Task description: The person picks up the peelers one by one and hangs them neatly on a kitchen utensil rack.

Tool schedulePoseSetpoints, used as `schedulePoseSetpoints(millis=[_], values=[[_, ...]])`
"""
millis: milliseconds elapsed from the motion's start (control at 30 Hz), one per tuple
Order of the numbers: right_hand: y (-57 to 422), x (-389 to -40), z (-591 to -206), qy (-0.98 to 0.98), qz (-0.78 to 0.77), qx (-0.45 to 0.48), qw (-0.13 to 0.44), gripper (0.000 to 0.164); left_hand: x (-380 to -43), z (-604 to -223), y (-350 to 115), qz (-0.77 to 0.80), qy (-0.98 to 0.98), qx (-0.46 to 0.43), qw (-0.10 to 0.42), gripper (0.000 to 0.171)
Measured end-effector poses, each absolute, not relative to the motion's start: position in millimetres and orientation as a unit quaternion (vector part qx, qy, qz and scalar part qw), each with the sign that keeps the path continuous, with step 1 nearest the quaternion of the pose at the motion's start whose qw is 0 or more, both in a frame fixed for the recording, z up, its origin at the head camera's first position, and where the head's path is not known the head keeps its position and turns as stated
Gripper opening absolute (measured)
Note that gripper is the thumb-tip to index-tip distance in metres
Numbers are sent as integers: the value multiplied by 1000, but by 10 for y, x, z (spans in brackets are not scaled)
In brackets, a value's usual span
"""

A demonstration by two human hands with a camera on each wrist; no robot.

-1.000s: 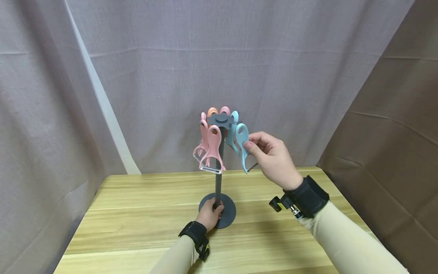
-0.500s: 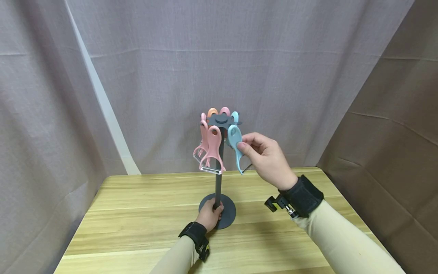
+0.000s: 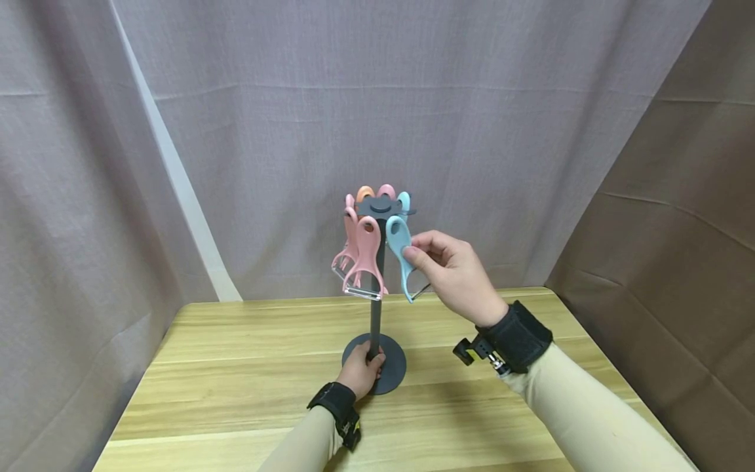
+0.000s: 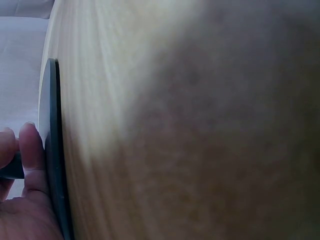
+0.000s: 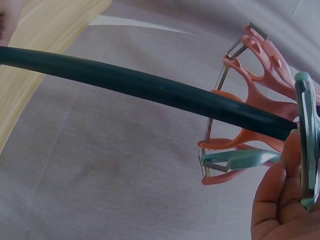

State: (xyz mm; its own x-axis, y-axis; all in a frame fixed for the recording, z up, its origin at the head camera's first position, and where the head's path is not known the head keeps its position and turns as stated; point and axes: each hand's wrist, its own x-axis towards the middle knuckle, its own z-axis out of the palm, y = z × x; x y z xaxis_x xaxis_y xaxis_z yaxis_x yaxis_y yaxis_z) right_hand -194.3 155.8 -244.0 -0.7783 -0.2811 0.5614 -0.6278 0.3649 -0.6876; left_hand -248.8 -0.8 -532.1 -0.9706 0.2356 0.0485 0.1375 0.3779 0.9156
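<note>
In the head view, my right hand (image 3: pixel 459 274) pinches a light blue Y-shaped peeler (image 3: pixel 398 235) by its handle, thumb in front. Its holed end overlaps the dark pole just below the hook disc (image 3: pixel 380 207) of a rotary stand. Down low, my left hand (image 3: pixel 357 368) grips the foot of the stand's pole (image 3: pixel 375 314), just above its round base (image 3: pixel 394 367). Around the disc hang several other peelers: a pink peeler (image 3: pixel 368 244) in front, more pink, an orange peeler (image 3: pixel 365 191) and a second light blue peeler (image 5: pixel 250 159), which shows behind in the right wrist view.
The stand rises from a wooden table (image 3: pixel 236 380). Grey curtain (image 3: pixel 283 131) hangs behind it, and a brown cloth (image 3: pixel 678 262) closes the right side. Both wrists wear black straps with small camera mounts.
My right hand has carried the light blue peeler leftward, from right of the stand to in front of the pole, beside the front pink peeler. My left hand has stayed on the pole.
</note>
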Motion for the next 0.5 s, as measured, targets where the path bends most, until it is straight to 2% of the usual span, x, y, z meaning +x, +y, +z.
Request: schedulePoseSetpoints(millis=[333,500], values=[[1645,-1986,-2455,-818,476,267,180,16,-2481,-5311,-6,554,823,114,47,6],[1938,-2242,-2643,-834,454,254,185,19,-2484,-5319,14,554,823,115,45,6]])
